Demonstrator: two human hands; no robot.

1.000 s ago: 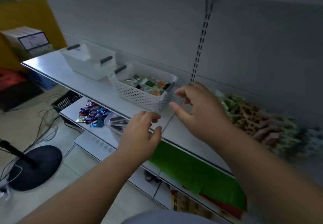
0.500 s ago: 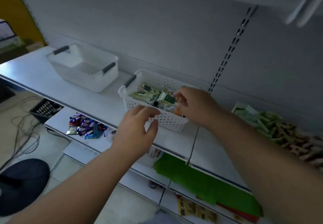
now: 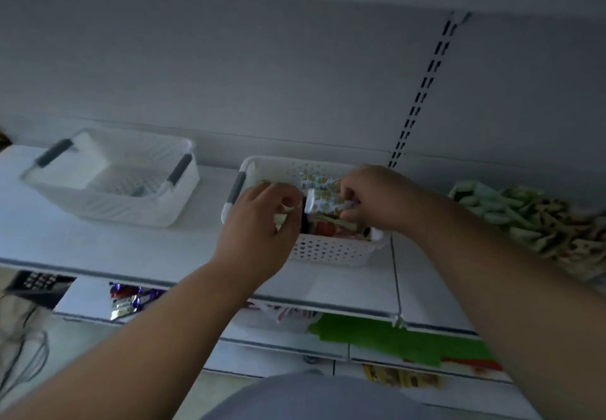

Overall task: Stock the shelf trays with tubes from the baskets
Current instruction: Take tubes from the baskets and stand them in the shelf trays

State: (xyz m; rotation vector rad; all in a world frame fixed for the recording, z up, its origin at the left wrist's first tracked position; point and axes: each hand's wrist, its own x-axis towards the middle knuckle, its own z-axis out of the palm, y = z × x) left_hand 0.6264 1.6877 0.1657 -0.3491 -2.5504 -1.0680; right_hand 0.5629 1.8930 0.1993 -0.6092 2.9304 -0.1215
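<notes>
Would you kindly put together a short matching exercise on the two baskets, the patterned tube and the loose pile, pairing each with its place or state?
Things:
1. left basket
2. right basket
3. patterned tube
4. pile of tubes

Places or states:
A. lies loose on the shelf, far right
B. gripped by the right hand
C. full of tubes, both hands in it
D. nearly empty, untouched

Pairs: 1-D, 2-C, 3-B, 4-A
</notes>
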